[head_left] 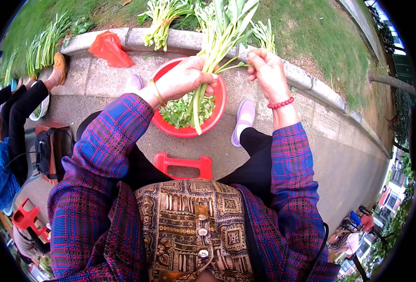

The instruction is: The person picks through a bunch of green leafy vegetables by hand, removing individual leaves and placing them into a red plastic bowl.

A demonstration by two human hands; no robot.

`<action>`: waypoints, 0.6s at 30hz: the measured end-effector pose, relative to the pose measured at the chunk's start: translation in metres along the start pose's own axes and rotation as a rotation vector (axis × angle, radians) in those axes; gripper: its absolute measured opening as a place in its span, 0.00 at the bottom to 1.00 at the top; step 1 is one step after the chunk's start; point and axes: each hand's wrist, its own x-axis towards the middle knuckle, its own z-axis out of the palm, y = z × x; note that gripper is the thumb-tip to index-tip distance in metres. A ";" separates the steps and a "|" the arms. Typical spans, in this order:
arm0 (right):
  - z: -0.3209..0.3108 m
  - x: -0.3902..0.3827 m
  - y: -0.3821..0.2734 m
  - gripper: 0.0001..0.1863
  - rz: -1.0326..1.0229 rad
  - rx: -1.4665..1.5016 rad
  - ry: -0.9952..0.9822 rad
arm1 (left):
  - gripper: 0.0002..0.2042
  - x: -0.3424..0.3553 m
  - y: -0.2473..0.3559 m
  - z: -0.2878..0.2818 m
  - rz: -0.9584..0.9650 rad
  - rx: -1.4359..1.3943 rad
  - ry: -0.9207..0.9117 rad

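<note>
My left hand (184, 77) is closed around a bunch of long-stemmed leafy greens (212, 42) that looks like water spinach. Its leaves point away from me, and the pale cut ends hang over a red plastic basin (175, 132). To the right of the bunch, my right hand (270, 75) pinches a thin green stem (234, 67), which stretches across to the bunch. Inside the basin lie torn green pieces (177, 113), partly hidden by my left hand and the stems.
More bundled greens (160, 30) rest on the stone curb (137, 40), near a crumpled red plastic bag (110, 48). A red stool (184, 163) shows between my legs. Another person (25, 113) sits at the left, beside a brown and black bag (50, 150).
</note>
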 end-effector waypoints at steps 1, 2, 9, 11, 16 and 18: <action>-0.002 0.002 0.000 0.07 -0.020 0.018 0.074 | 0.09 -0.001 0.000 -0.002 -0.015 0.005 -0.002; -0.007 0.004 -0.001 0.07 -0.014 0.035 0.079 | 0.09 -0.002 0.000 -0.003 -0.030 0.010 -0.005; -0.022 0.001 -0.001 0.16 0.169 -0.114 -0.292 | 0.10 -0.006 0.003 -0.004 0.008 -0.017 0.000; -0.018 0.000 0.000 0.17 0.128 -0.081 -0.223 | 0.11 -0.005 0.003 -0.006 0.025 -0.017 -0.015; -0.010 -0.002 -0.010 0.13 0.071 -0.073 -0.187 | 0.10 -0.005 -0.003 -0.009 -0.012 0.026 0.017; -0.009 -0.005 -0.010 0.12 0.009 -0.115 -0.211 | 0.10 -0.004 -0.003 -0.010 -0.029 0.028 0.020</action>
